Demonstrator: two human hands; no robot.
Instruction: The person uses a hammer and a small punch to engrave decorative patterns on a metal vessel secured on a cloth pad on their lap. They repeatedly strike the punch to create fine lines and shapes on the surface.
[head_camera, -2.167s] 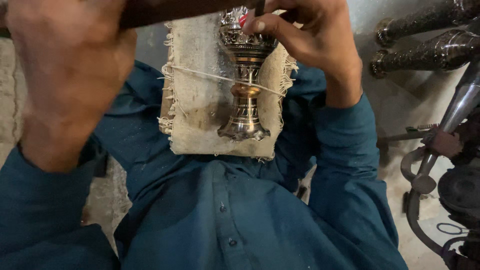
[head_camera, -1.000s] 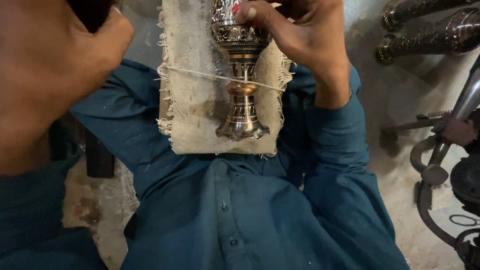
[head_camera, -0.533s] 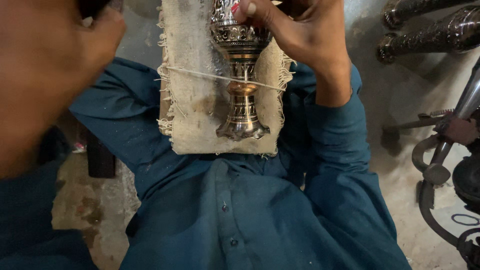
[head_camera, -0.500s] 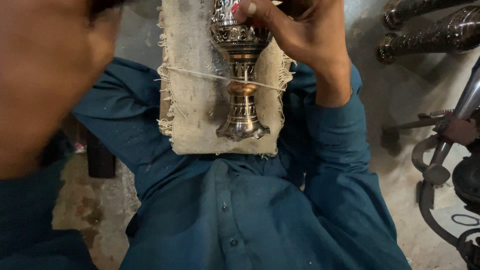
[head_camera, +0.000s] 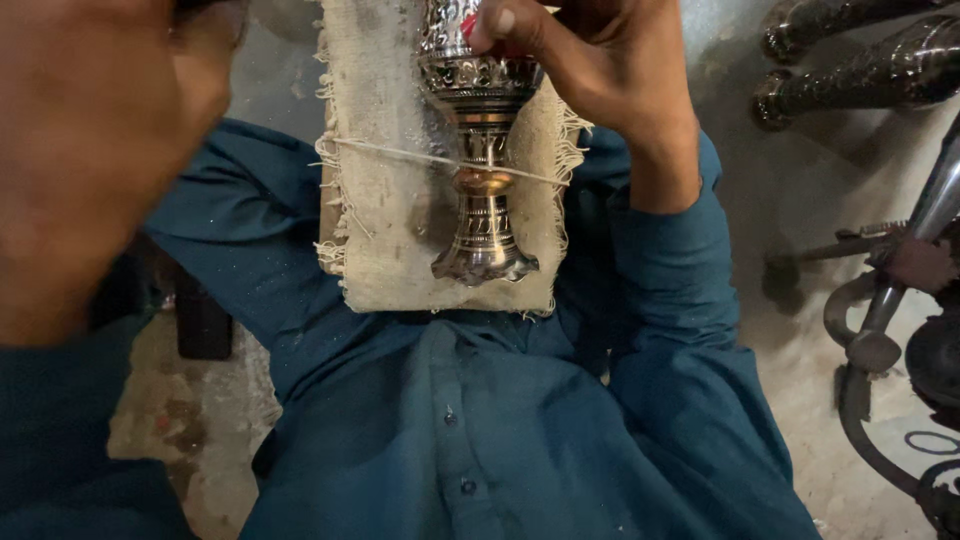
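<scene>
Fingers (head_camera: 505, 20) of the right hand (head_camera: 590, 60) curl tightly over the upper bowl of an engraved metal goblet (head_camera: 483, 150), silvery with a brass-coloured knob on its stem and a flared, scalloped foot. It lies against a frayed, coarse burlap pad (head_camera: 385, 200), a thin string (head_camera: 400, 153) crossing its stem. Blurred and close, the left hand (head_camera: 95, 160) grips something dark; I cannot tell its finger spread

— How is the light?
— Dim and warm. The engraved metal goblet (head_camera: 483, 150) carries small bright glints and throws a soft shadow leftward onto the burlap pad (head_camera: 385, 200).
— Sharpness?
— The goblet is crisp; the left hand (head_camera: 95, 150), left of it, is a blurred mass.
</scene>
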